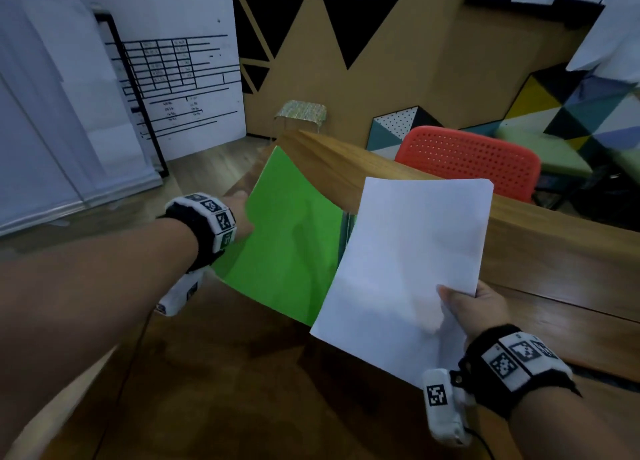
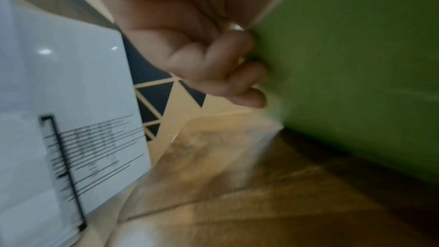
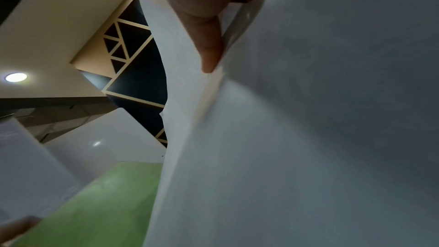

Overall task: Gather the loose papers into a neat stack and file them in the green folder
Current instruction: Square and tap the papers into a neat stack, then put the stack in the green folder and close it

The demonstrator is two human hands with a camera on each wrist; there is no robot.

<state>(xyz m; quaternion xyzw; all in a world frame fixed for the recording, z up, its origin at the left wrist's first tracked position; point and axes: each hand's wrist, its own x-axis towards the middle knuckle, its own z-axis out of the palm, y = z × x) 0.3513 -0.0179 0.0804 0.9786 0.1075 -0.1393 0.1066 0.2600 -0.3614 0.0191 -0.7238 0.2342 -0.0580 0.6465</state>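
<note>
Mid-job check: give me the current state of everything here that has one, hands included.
Green plastic folder: open, front cover lifted and curved.
Stack of white paper sheets: gathered, held above the wooden table, not yet filed.
Left hand: grips the folder cover's edge.
Right hand: pinches the stack's corner.
Red perforated chair: unoccupied, behind the table.

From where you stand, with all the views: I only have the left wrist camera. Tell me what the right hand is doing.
Observer: The right hand grips a white paper stack by its near corner, lifted off the wooden table.
Operator: Report where the stack sits against the folder.
Observer: It overlaps the right edge of the green folder, beside the opened cover.
Operator: Check the grip from the right wrist.
Observer: A finger presses between two sheets, which part slightly there.
</note>
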